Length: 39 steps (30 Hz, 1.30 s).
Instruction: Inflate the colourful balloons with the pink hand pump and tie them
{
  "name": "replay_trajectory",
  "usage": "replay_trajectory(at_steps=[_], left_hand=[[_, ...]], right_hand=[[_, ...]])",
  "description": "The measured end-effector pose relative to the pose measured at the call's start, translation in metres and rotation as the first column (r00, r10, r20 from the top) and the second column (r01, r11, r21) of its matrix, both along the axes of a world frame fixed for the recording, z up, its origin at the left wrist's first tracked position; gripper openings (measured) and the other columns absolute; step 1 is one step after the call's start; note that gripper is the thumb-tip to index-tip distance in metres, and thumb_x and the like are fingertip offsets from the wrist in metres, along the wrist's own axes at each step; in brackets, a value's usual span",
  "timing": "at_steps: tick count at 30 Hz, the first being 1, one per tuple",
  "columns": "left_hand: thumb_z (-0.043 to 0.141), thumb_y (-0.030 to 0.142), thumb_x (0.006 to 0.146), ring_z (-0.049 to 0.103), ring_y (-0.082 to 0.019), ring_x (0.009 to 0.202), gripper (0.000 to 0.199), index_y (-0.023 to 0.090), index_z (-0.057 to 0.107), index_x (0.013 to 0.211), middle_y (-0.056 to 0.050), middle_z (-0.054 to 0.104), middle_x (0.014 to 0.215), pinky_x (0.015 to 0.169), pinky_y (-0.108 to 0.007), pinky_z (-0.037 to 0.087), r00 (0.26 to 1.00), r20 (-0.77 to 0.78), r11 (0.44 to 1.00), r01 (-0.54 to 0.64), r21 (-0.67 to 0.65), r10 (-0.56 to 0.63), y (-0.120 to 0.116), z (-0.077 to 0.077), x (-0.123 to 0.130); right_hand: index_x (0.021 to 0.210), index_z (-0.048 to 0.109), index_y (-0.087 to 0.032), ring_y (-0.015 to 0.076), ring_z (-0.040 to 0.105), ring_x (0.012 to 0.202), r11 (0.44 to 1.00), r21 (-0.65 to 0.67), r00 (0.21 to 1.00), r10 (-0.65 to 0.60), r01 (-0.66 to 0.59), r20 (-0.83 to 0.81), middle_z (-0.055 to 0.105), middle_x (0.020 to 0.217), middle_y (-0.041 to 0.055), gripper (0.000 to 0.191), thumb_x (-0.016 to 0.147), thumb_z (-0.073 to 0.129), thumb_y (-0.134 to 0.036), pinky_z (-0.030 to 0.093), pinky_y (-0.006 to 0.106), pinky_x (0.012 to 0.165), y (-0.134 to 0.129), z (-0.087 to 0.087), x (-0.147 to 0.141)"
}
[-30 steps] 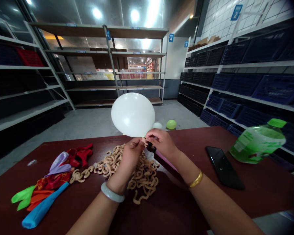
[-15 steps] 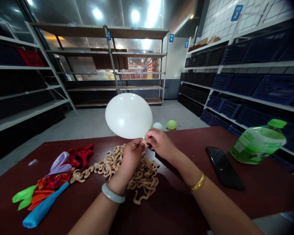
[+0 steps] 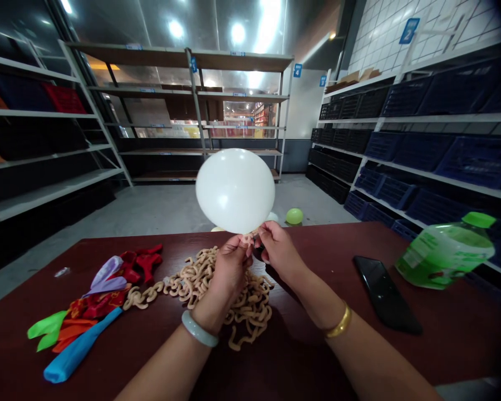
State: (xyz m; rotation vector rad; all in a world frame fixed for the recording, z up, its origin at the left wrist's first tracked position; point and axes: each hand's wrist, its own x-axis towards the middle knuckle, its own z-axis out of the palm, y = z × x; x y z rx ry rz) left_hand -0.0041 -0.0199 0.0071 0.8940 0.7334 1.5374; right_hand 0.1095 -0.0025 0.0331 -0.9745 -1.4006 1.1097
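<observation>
Balloon [image 3: 235,190], white and blown up, sits just above the far edge of the table [image 3: 334,262], its neck down between the two hands I watch through the head camera. My left hand [image 3: 229,266] pinches at that neck, thumb against fingers, where a small beige curl shows. My right hand [image 3: 279,253] is narrow, thumb and forefinger at the same spot; I cannot tell what they grip. Around and below the left hand I see a pile of beige curls [image 3: 194,278]. Left of it lie flat balloons, a blue one [image 3: 81,345] nearest me. On my right are a black phone [image 3: 386,294] and a green-capped bottle [image 3: 445,256], just beside each other.
</observation>
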Motion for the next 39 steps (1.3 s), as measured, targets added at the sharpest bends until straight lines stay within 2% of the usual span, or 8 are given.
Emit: replay_trajectory(at_steps=[6, 11, 17, 22, 26, 31, 35, 39], left_hand=[[0.082, 0.039, 0.069, 0.023, -0.005, 0.047, 0.034, 0.014, 0.060, 0.070, 0.006, 0.042, 0.053, 0.044, -0.019, 0.017, 0.993, -0.029, 0.993, 0.115, -0.026, -0.116, -0.003, 0.005, 0.001], [0.083, 0.039, 0.068, 0.025, -0.005, 0.048, 0.035, 0.013, 0.059, 0.071, 0.006, 0.040, 0.053, 0.043, -0.018, 0.018, 0.980, -0.012, 0.976, 0.196, -0.098, -0.198, -0.004, 0.008, -0.003], [0.081, 0.034, 0.072, 0.027, -0.004, 0.049, 0.030, 0.014, 0.058, 0.072, 0.006, 0.040, 0.056, 0.043, -0.016, 0.021, 0.955, 0.036, 0.943, 0.297, -0.152, -0.295, -0.008, 0.010, -0.002], [0.078, 0.031, 0.074, 0.028, -0.005, 0.050, 0.027, 0.014, 0.057, 0.072, 0.005, 0.039, 0.058, 0.043, -0.015, 0.021, 0.941, 0.038, 0.927, 0.339, -0.158, -0.337, -0.012, 0.009, 0.002], [0.076, 0.031, 0.076, 0.028, -0.005, 0.050, 0.026, 0.014, 0.056, 0.072, 0.005, 0.039, 0.059, 0.044, -0.016, 0.021, 0.934, 0.031, 0.923, 0.355, -0.149, -0.355, -0.010, 0.008, 0.002], [0.075, 0.032, 0.077, 0.030, -0.005, 0.051, 0.026, 0.014, 0.057, 0.072, 0.004, 0.041, 0.060, 0.044, -0.016, 0.022, 0.949, 0.013, 0.940, 0.314, -0.131, -0.315, -0.007, 0.006, -0.001], [0.078, 0.036, 0.075, 0.030, -0.006, 0.051, 0.031, 0.014, 0.056, 0.071, 0.004, 0.043, 0.060, 0.043, -0.016, 0.018, 0.979, 0.004, 0.974, 0.203, -0.105, -0.203, -0.001, 0.000, -0.005], [0.078, 0.046, 0.074, 0.027, -0.005, 0.047, 0.037, 0.015, 0.057, 0.073, 0.005, 0.045, 0.058, 0.043, -0.018, 0.015, 0.992, -0.073, 0.986, 0.095, -0.137, -0.105, 0.004, -0.005, -0.007]], right_hand=[[0.087, 0.054, -0.021, 0.0114, 0.049, 0.051, 0.997, 0.067, 0.999, -0.031, 0.028, 0.033, 0.058, 0.067, -0.0029, 0.014, 0.090, 0.050, -0.035, 0.033, 0.022, 0.044, 0.009, -0.004, 0.005], [0.087, 0.056, -0.021, 0.0129, 0.049, 0.054, 0.985, 0.136, 0.985, -0.124, 0.108, 0.118, 0.059, 0.068, -0.0017, 0.015, 0.091, 0.049, -0.034, 0.036, 0.024, 0.050, 0.011, -0.005, 0.009], [0.086, 0.055, -0.022, 0.0157, 0.053, 0.062, 0.960, 0.187, 0.963, -0.235, 0.209, 0.130, 0.059, 0.070, -0.0007, 0.015, 0.092, 0.048, -0.034, 0.041, 0.026, 0.055, 0.014, -0.009, 0.011], [0.087, 0.057, -0.022, 0.0179, 0.057, 0.068, 0.926, 0.220, 0.934, -0.337, 0.307, 0.120, 0.061, 0.074, 0.0015, 0.013, 0.090, 0.050, -0.033, 0.044, 0.027, 0.058, 0.020, -0.011, 0.014], [0.086, 0.058, -0.022, 0.0186, 0.057, 0.068, 0.923, 0.202, 0.927, -0.355, 0.328, 0.119, 0.061, 0.073, 0.0019, 0.013, 0.089, 0.051, -0.033, 0.045, 0.028, 0.057, 0.024, -0.011, 0.015], [0.083, 0.056, -0.022, 0.0150, 0.052, 0.056, 0.963, 0.100, 0.961, -0.258, 0.249, 0.098, 0.057, 0.066, -0.0013, 0.012, 0.088, 0.050, -0.031, 0.042, 0.025, 0.049, 0.024, -0.009, 0.014], [0.081, 0.059, -0.020, 0.0122, 0.047, 0.047, 0.997, -0.034, 0.993, -0.067, 0.070, 0.099, 0.054, 0.060, -0.0033, 0.017, 0.088, 0.051, -0.034, 0.037, 0.023, 0.041, 0.023, -0.007, 0.017], [0.070, 0.063, -0.017, 0.0097, 0.042, 0.044, 0.984, -0.137, 0.979, 0.136, -0.115, 0.153, 0.051, 0.053, -0.0030, 0.030, 0.085, 0.061, -0.043, 0.030, 0.022, 0.040, 0.021, -0.010, 0.016]])
